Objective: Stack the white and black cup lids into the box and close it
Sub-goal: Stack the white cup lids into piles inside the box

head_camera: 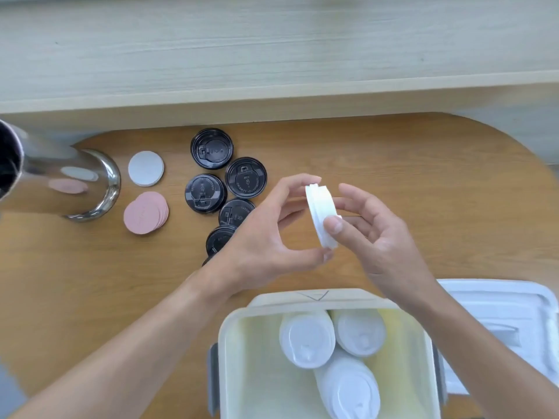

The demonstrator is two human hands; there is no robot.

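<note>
Head view: left hand (266,237) and right hand (372,234) each grip white lids (320,213) above box (233,328).

We see a smooth wood-grain desk (393,152), glossy black plastic lids (211,148), matt white plastic lids (321,216), a mirror-bright metal cylinder (60,182), and pink discs (145,213), perhaps paper.
</note>
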